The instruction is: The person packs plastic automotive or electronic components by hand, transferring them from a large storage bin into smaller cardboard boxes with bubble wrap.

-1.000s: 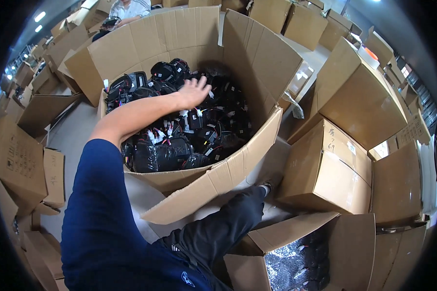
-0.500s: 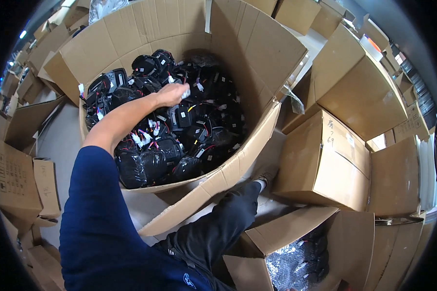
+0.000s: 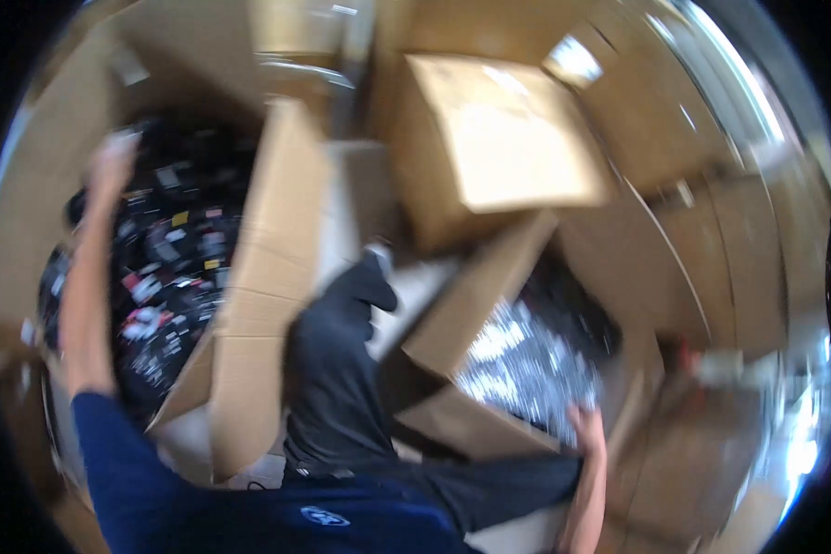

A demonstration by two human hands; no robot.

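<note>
My left hand [image 3: 111, 168] reaches over the large carton, smeared by motion. It looks closed, with a small white thing [image 3: 126, 138] at its fingertips that is too blurred to name. Below it lies a heap of black wired parts [image 3: 180, 245] with white connectors, some of them in clear wrap. At the lower right my right hand [image 3: 589, 430] is at the edge of a smaller open box [image 3: 475, 417], beside clear, shiny bubble wrap [image 3: 517, 360]. Its fingers are blurred, and whether they grip the wrap cannot be told. Dark items [image 3: 572, 300] show at the wrap's far side.
The large carton's flap [image 3: 266, 305] hangs outward between the heap and my leg [image 3: 337, 379]. A closed carton [image 3: 512, 138] stands beyond the smaller box. More cartons [image 3: 665, 111] are stacked along the right.
The view has swung to the right, so the large carton now sits farther left and the smaller box nearer the middle. My right hand has come into sight at that box.
</note>
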